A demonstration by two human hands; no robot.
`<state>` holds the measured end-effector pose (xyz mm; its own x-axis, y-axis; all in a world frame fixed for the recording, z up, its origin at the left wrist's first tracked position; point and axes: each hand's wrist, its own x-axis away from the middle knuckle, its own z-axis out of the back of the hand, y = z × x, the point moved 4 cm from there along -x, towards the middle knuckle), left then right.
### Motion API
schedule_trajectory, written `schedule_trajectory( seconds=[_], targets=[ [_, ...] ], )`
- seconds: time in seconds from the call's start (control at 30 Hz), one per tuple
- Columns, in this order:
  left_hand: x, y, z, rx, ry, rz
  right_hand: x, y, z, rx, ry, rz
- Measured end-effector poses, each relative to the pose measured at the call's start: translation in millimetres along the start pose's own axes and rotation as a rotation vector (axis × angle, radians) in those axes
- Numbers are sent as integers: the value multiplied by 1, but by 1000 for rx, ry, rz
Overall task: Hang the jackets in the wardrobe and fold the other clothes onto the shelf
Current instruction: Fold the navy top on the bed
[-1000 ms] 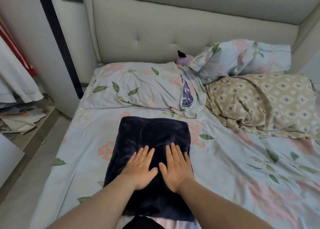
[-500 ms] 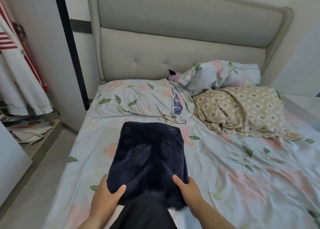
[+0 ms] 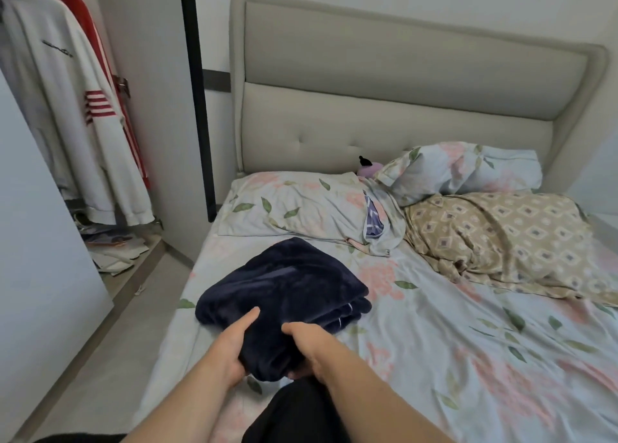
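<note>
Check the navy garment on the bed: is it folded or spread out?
Folded. The navy garment is a compact bundle, stacked layers showing along its right edge; left hand and right hand grip its near end.

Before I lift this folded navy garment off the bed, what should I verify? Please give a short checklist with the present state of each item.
1. Left hand grips the near edge of the navy garment, thumb on top: ok.
2. Right hand grips the same edge: ok.
3. Garment is folded, its layers stacked: ok.
4. Nothing lies on top of the garment on the bed: ok.
5. Free shelf space in the wardrobe: cannot tell, no shelf in view.
</note>
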<state>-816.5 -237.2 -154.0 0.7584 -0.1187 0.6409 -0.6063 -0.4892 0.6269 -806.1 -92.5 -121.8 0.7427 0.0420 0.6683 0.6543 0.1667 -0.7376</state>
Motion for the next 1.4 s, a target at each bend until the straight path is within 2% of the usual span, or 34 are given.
schedule_trajectory(
  seconds=[0.13, 0.23, 0.3, 0.37, 0.47, 0.5, 0.6, 0.7, 0.77, 0.83, 0.9, 0.97, 1.07, 1.17, 1.27, 1.4],
  targets=[
    [-4, 32, 37, -134, 171, -91, 16, -10, -15, 518, -58, 90],
    [-1, 56, 72, -361, 174, -133, 18, -26, -15, 662, -69, 297],
    [-1, 63, 93, -499, 162, -122, 12, -39, -12, 734, 9, 528],
    [-4, 64, 104, -543, 175, -136, -6, -48, -8, 924, 156, 668],
    [-12, 59, 103, -501, 236, -224, -47, -47, 5, 1123, 315, 648],
    [-14, 56, 104, -478, 263, -247, -61, -42, 11, 1089, 320, 585],
    [-19, 43, 108, -407, 286, -254, -90, -8, 27, 731, 259, 401],
    [-21, 42, 112, -376, 265, -241, -89, 5, 34, 462, 474, 351],
    [-18, 46, 110, -358, 239, -265, -85, 4, 41, 378, 572, 224],
    [-15, 50, 109, -358, 221, -275, -85, 2, 42, 323, 508, 113],
    [-36, 32, 121, -353, 179, -195, -95, 8, 41, 270, 425, 12],
    [-36, 30, 121, -316, 146, -175, -92, 11, 46, 192, 290, -41],
    [-37, 38, 122, -248, 48, -179, -90, 11, 44, 3, 63, -97],
    [-40, 37, 124, -266, 3, -170, -83, 16, 36, -238, -92, -142],
    [-31, 30, 127, -164, -4, -143, -69, 21, 15, -410, -163, -192],
    [-19, 23, 133, -52, -18, -84, -55, 15, -2, -367, -191, -244]
  ],
)
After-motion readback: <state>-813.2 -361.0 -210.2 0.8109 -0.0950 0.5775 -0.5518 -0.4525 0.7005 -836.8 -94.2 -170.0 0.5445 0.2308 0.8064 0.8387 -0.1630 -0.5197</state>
